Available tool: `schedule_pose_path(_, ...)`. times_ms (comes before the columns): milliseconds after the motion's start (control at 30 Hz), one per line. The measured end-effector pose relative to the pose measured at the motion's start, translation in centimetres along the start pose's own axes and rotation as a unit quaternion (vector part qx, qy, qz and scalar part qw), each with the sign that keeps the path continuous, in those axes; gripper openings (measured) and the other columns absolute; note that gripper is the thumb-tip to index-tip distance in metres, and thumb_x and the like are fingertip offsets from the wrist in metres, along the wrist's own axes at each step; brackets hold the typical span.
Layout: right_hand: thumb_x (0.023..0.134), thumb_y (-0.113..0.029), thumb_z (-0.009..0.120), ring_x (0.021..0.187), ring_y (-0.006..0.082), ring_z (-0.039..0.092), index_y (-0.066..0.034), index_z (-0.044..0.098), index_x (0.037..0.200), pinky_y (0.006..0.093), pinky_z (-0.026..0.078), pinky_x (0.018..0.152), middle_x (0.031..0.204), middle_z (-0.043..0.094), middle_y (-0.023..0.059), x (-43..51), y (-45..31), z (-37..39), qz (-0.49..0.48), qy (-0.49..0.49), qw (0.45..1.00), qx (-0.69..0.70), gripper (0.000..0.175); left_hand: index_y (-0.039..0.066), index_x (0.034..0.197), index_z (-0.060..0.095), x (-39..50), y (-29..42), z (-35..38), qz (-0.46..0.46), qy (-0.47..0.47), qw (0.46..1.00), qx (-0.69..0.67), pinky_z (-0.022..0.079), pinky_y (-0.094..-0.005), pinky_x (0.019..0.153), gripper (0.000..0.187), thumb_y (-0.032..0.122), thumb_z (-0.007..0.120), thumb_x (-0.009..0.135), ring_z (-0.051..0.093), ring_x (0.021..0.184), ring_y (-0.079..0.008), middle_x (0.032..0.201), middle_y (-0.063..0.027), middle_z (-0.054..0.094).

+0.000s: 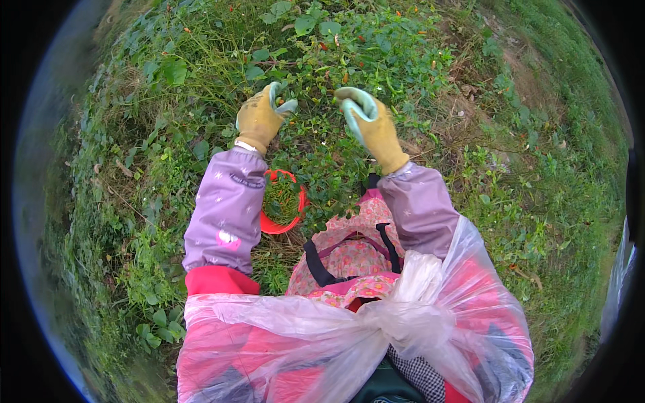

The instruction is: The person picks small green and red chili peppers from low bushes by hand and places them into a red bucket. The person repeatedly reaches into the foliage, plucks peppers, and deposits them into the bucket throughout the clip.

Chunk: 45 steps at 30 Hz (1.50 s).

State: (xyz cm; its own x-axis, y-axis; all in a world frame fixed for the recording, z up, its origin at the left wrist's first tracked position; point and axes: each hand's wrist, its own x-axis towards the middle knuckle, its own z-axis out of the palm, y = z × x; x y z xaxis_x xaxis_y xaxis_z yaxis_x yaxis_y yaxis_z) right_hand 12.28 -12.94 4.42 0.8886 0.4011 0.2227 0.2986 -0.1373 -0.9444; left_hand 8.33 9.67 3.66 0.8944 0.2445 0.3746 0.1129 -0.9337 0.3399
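Observation:
My left hand, in a yellow work glove with a mint-green coated palm, is half curled above the chili pepper plants. Small red and green bits, seemingly chili peppers, show between its thumb and fingers. Opposite it, my right hand wears a matching glove. Its fingers bend inward, and a small green tip, perhaps a chili pepper, shows at the fingertips; the palm side is partly hidden. Below my left hand, a red bucket holds many green and some red chili peppers, partly covered by my left sleeve.
Red and orange chili peppers hang among the leaves ahead. Dry grass and bare soil lie at the right. A floral apron with black straps hangs before me, and knotted clear plastic sheeting wraps my body. Weeds grow thickly left.

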Motion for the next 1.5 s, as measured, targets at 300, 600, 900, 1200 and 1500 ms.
schedule_pose_path(300,0.091,-0.015,0.054,0.089,0.012,0.061,-0.0007,0.06,0.111,0.025,0.049,0.076,0.1,0.065,0.0056,1.1,3.4,5.5,0.173,-0.116,0.965,0.162,0.026,0.009,0.096,0.063,-3.3,-4.3,0.8,-0.167,0.047,0.96,-0.218,0.048,-0.0292,0.072,0.022,0.006,0.067,0.075,0.063,0.077,-0.0195,0.084,-0.007,0.066)
schedule_pose_path(600,0.095,-0.037,0.048,0.087,0.0157,0.061,-0.0119,0.059,0.109,0.0329,0.05,0.077,0.097,0.063,0.0036,-2.2,3.0,9.6,0.405,-0.231,0.747,0.474,0.031,0.004,0.105,0.062,-9.5,1.6,-1.3,-0.059,0.041,0.978,-0.194,0.05,-0.0334,0.08,0.044,-0.011,0.062,0.063,0.061,0.093,-0.0274,0.099,-0.0122,0.062)
schedule_pose_path(900,0.096,-0.031,0.046,0.088,0.0207,0.061,-0.0064,0.056,0.097,0.033,0.048,0.084,0.096,0.061,0.0085,-3.3,7.0,12.0,0.319,-0.247,0.722,0.562,0.027,0.004,0.101,0.063,-11.6,2.1,-0.7,-0.088,0.052,0.958,-0.269,0.049,-0.0309,0.069,0.034,-0.008,0.063,0.07,0.06,0.08,-0.0221,0.09,-0.0071,0.06)
schedule_pose_path(1200,0.096,-0.036,0.046,0.094,0.0161,0.061,-0.0033,0.061,0.113,0.0298,0.049,0.078,0.106,0.064,0.0071,-1.4,7.7,8.8,0.299,-0.205,0.869,0.337,0.04,0.011,0.113,0.055,-13.2,-1.7,1.5,-0.328,0.057,0.404,-0.852,0.054,-0.0289,0.077,0.02,0.018,0.046,0.096,0.061,0.09,-0.0166,0.108,-0.0045,0.058)
schedule_pose_path(1500,0.088,-0.011,0.053,0.099,0.0201,0.059,-0.0031,0.051,0.12,0.0292,0.046,0.083,0.112,0.061,0.011,0.7,11.0,8.7,0.238,-0.03,0.966,0.099,0.033,0.005,0.106,0.056,-10.6,-2.2,3.0,-0.416,-0.071,0.591,-0.688,0.044,-0.0215,0.049,0.021,0.021,0.053,0.094,0.054,0.061,-0.0094,0.077,0.0001,0.054)
